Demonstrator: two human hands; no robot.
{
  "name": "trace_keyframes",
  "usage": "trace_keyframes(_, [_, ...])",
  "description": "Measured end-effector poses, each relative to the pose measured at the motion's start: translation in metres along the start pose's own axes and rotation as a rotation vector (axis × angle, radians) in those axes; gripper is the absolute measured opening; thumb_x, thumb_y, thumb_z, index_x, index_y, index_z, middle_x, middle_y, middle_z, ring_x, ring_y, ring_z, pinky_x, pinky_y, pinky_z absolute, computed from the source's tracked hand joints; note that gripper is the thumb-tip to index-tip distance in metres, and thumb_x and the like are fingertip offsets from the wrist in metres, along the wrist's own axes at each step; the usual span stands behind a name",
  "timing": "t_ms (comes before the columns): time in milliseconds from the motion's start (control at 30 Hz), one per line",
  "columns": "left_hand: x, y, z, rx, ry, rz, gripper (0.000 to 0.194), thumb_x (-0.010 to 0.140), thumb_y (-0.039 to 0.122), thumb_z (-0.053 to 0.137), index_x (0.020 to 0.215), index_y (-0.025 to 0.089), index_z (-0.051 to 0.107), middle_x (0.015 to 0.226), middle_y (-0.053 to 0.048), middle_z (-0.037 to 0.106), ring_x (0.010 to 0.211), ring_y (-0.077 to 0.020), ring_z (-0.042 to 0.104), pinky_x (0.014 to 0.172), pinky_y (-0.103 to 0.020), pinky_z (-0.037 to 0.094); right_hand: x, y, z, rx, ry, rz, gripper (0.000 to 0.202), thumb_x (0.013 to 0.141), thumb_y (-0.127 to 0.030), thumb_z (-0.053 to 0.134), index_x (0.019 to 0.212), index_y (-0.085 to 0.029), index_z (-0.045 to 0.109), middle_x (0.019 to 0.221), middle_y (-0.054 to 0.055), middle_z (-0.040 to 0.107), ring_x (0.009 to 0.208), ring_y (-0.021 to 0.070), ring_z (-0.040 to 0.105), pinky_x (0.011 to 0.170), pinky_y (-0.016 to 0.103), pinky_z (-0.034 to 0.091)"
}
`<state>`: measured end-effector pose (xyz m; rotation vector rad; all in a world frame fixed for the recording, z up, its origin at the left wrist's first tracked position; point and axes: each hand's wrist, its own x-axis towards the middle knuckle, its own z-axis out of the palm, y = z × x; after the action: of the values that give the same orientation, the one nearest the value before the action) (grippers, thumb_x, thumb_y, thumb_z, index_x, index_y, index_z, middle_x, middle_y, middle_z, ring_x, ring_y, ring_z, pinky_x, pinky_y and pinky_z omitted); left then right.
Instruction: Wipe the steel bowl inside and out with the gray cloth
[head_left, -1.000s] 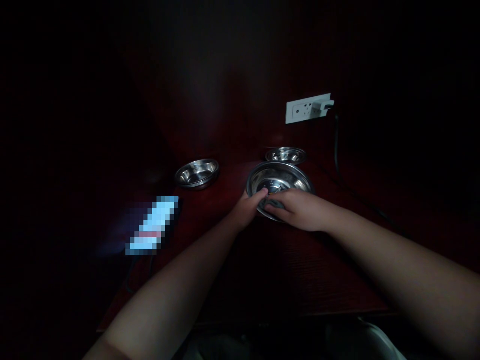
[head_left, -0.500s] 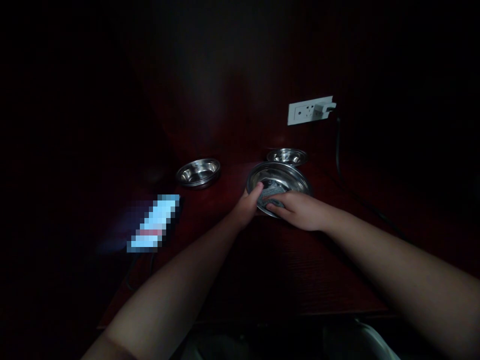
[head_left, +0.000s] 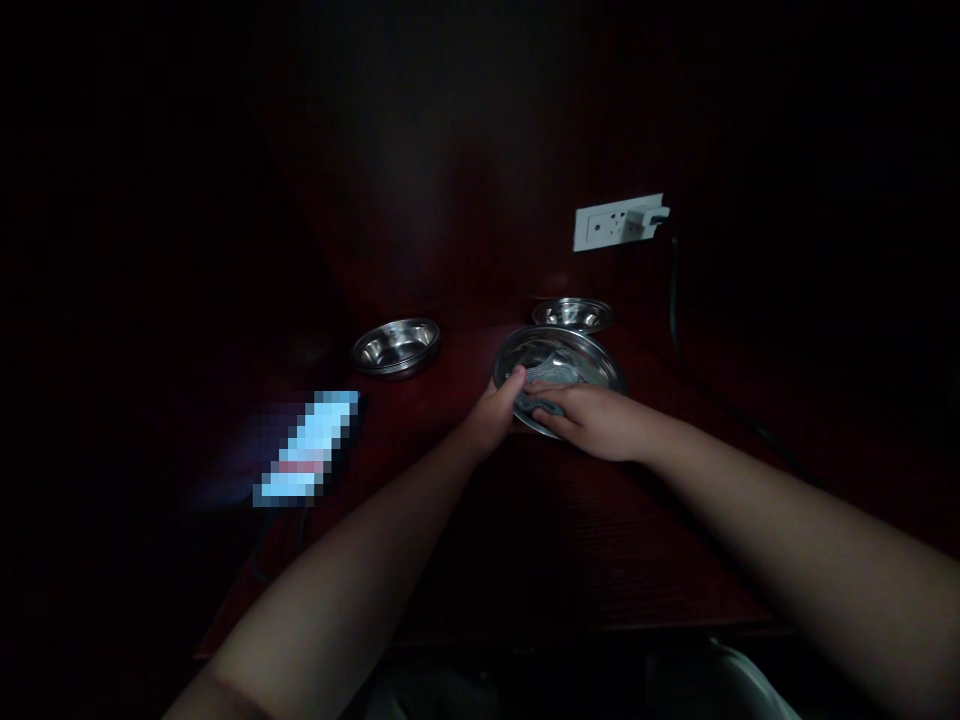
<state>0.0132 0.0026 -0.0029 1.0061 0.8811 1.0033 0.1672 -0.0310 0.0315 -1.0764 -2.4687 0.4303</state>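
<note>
A shiny metal bowl (head_left: 596, 362) is tilted toward me above the dark red tabletop. My left hand (head_left: 495, 412) grips its left rim, the thumb over the edge and the other fingers hidden underneath. Inside the bowl, my right hand (head_left: 589, 415) presses a grey cloth (head_left: 559, 365) against the metal, with part of the cloth bunched under the fingers. Behind this bowl sits a second metal bowl (head_left: 572, 314), partly covered by it. Further left stands another metal bowl (head_left: 397, 345), possibly a stack.
A phone-like lit screen (head_left: 307, 445), blurred out, lies at the left with a cable below it. On the back wall a white socket (head_left: 600, 228) holds a plugged-in charger (head_left: 646, 216). A dark cord (head_left: 675, 300) runs down at the right. The table's front edge (head_left: 637, 628) is near me.
My right fingers have shifted slightly and the cloth's shape inside the bowl has changed, spreading further up. My left hand keeps its hold on the rim. The other bowls stay put.
</note>
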Motion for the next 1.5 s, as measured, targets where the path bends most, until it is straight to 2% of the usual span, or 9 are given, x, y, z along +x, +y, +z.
trace_keyframes(200, [-0.001, 0.0, 0.001, -0.005, 0.021, 0.006, 0.057, 0.081, 0.05, 0.055, 0.129, 0.019, 0.047, 0.109, -0.013, 0.067, 0.086, -0.0247, 0.067, 0.071, -0.041, 0.056, 0.001, 0.006, 0.004, -0.127, 0.035, 0.109, 0.048, 0.093, -0.034, 0.038, 0.134, -0.013, 0.049, 0.139, 0.011, 0.049, 0.13, 0.0234, 0.042, 0.11, 0.037, 0.032])
trace_keyframes(400, [0.0, 0.0, 0.001, -0.026, 0.054, -0.006, 0.058, 0.079, 0.048, 0.059, 0.129, 0.022, 0.047, 0.105, -0.01, 0.068, 0.082, -0.0233, 0.068, 0.069, -0.039, 0.056, 0.001, 0.006, 0.002, -0.24, 0.06, 0.236, 0.052, 0.093, -0.039, 0.034, 0.131, -0.007, 0.052, 0.136, 0.016, 0.052, 0.124, 0.028, 0.049, 0.103, 0.039, 0.039])
trace_keyframes(533, [0.0, -0.001, 0.0, 0.008, 0.028, -0.004, 0.06, 0.081, 0.05, 0.055, 0.132, 0.021, 0.044, 0.109, -0.013, 0.066, 0.085, -0.0247, 0.067, 0.069, -0.041, 0.056, 0.001, 0.001, -0.002, -0.33, 0.054, 0.321, 0.048, 0.093, -0.041, 0.032, 0.118, -0.012, 0.061, 0.111, 0.017, 0.067, 0.099, 0.0309, 0.065, 0.085, 0.043, 0.049])
trace_keyframes(700, [-0.002, -0.001, 0.001, 0.022, 0.013, -0.003, 0.063, 0.081, 0.052, 0.054, 0.134, 0.02, 0.041, 0.108, -0.014, 0.066, 0.086, -0.0248, 0.067, 0.071, -0.041, 0.056, 0.001, -0.001, -0.008, -0.425, 0.022, 0.363, 0.05, 0.093, -0.044, 0.029, 0.096, -0.012, 0.067, 0.091, 0.019, 0.07, 0.082, 0.0299, 0.066, 0.071, 0.04, 0.048])
trace_keyframes(900, [-0.003, 0.0, 0.001, 0.022, 0.031, -0.015, 0.062, 0.081, 0.052, 0.055, 0.132, 0.02, 0.043, 0.108, -0.014, 0.067, 0.087, -0.0249, 0.067, 0.072, -0.041, 0.055, 0.0, -0.001, -0.017, -0.378, 0.047, 0.298, 0.045, 0.094, -0.042, 0.03, 0.091, -0.013, 0.066, 0.084, 0.016, 0.069, 0.074, 0.0248, 0.063, 0.066, 0.035, 0.043])
trace_keyframes(1033, [-0.002, 0.0, 0.0, 0.013, 0.059, -0.01, 0.061, 0.08, 0.051, 0.056, 0.132, 0.02, 0.045, 0.114, -0.014, 0.065, 0.089, -0.0249, 0.067, 0.073, -0.039, 0.055, -0.002, -0.006, -0.017, -0.253, 0.035, 0.17, 0.039, 0.094, -0.038, 0.035, 0.085, -0.015, 0.064, 0.074, 0.009, 0.066, 0.064, 0.0182, 0.057, 0.064, 0.031, 0.04])
trace_keyframes(1167, [-0.003, 0.0, -0.001, 0.003, 0.053, 0.048, 0.058, 0.08, 0.048, 0.059, 0.129, 0.019, 0.049, 0.118, -0.012, 0.064, 0.094, -0.0234, 0.065, 0.077, -0.034, 0.053, -0.003, -0.01, -0.014, -0.11, -0.01, 0.08, 0.033, 0.094, -0.037, 0.038, 0.089, -0.015, 0.063, 0.077, 0.007, 0.066, 0.065, 0.0166, 0.057, 0.063, 0.03, 0.04])
trace_keyframes(1300, [-0.004, 0.002, 0.001, -0.004, 0.052, 0.047, 0.056, 0.08, 0.047, 0.058, 0.129, 0.02, 0.049, 0.119, -0.012, 0.063, 0.095, -0.0236, 0.065, 0.075, -0.034, 0.053, -0.001, -0.008, -0.009, 0.008, -0.009, 0.007, 0.031, 0.094, -0.034, 0.038, 0.094, -0.016, 0.063, 0.089, 0.009, 0.068, 0.081, 0.0193, 0.061, 0.076, 0.034, 0.045])
trace_keyframes(1500, [-0.004, 0.002, 0.002, 0.017, 0.047, 0.047, 0.058, 0.079, 0.047, 0.06, 0.128, 0.02, 0.048, 0.116, -0.013, 0.063, 0.093, -0.0239, 0.064, 0.073, -0.035, 0.054, 0.002, 0.001, 0.001, 0.02, 0.041, -0.121, 0.028, 0.093, -0.029, 0.041, 0.105, -0.017, 0.063, 0.111, 0.01, 0.064, 0.109, 0.0216, 0.055, 0.099, 0.04, 0.04])
